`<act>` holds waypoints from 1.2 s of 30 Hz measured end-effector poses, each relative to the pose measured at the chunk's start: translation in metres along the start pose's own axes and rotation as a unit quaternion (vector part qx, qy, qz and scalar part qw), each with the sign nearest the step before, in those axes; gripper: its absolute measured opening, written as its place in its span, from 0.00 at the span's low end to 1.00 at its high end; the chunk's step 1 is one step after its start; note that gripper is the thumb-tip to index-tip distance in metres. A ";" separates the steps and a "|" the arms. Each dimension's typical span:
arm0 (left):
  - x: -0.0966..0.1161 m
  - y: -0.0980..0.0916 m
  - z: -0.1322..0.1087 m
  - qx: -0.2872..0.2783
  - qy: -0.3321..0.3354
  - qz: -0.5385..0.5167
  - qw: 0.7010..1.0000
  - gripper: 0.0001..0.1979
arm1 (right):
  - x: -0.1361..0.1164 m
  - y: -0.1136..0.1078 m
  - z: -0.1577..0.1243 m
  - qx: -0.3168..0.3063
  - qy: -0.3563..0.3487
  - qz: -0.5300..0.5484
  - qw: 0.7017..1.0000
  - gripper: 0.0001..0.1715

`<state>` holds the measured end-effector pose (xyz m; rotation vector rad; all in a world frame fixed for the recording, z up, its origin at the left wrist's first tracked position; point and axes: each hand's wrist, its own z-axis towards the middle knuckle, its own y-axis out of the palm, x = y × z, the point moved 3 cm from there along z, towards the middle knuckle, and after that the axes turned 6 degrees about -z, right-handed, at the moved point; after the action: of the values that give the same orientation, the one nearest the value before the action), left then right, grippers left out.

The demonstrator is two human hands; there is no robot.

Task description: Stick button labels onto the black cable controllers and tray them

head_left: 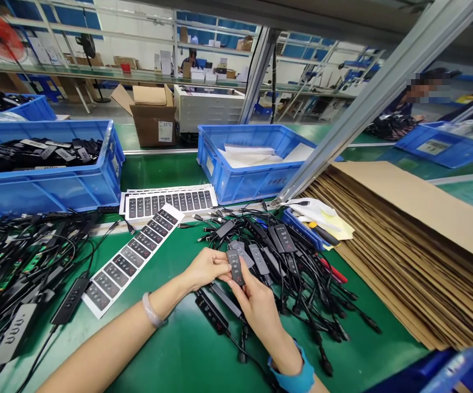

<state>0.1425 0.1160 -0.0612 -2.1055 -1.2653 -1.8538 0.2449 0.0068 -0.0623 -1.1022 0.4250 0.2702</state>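
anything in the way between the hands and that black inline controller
Nothing visible stands in the way: the left hand and the right hand are both directly on the black inline controller, with no other object between them and it.

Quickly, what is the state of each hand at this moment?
Left hand: closed, holding the black inline controller by its edge.
Right hand: closed, holding the same controller from below.

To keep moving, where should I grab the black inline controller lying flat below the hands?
Pinch the controller across its narrow body from above, coming from the lower left over the green mat. It lies flat, cable trailing from its lower end, so the body grips best.
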 end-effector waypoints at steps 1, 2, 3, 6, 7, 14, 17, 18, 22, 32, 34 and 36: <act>0.000 0.000 0.000 0.003 0.000 0.000 1.000 0.13 | 0.000 0.000 0.000 -0.001 0.000 -0.002 1.000 0.31; -0.001 0.000 0.000 0.007 0.001 0.001 1.000 0.13 | 0.000 0.000 0.000 -0.002 0.000 -0.004 1.000 0.32; -0.002 0.000 0.001 0.010 0.001 0.001 1.000 0.13 | 0.000 0.001 0.000 -0.003 0.001 -0.005 1.000 0.31; -0.003 0.001 0.002 0.020 0.001 0.004 1.000 0.11 | 0.000 0.001 -0.001 -0.008 0.003 -0.004 1.000 0.31; -0.004 0.001 0.002 0.022 0.001 0.004 1.000 0.10 | 0.000 0.001 -0.001 -0.009 0.004 -0.002 1.000 0.31; -0.001 0.003 0.001 0.014 0.002 0.006 1.000 0.11 | 0.001 0.002 -0.002 -0.016 0.010 -0.001 1.000 0.31; 0.000 0.003 0.001 0.000 -0.002 0.007 1.000 0.12 | 0.002 0.002 -0.002 -0.013 0.012 -0.004 1.000 0.32; 0.000 0.002 0.001 -0.003 -0.004 0.007 1.000 0.11 | 0.002 0.001 -0.002 -0.013 0.013 -0.005 1.000 0.32; -0.002 0.000 0.001 -0.001 -0.006 0.008 1.000 0.09 | 0.001 0.000 -0.002 -0.011 0.014 -0.002 1.000 0.31; -0.003 0.003 0.002 0.025 -0.004 0.019 1.000 0.11 | 0.000 0.000 -0.001 -0.005 0.004 -0.007 1.000 0.35; -0.003 0.004 0.002 0.024 -0.004 0.020 1.000 0.11 | 0.000 0.000 -0.002 -0.006 0.005 -0.007 1.000 0.35; -0.003 0.004 0.001 0.019 -0.003 0.019 1.000 0.11 | 0.000 0.000 -0.002 -0.006 0.006 -0.007 1.000 0.35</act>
<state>0.1458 0.1126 -0.0625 -2.1026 -1.2409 -1.7960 0.2447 0.0052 -0.0628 -1.1180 0.4267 0.2531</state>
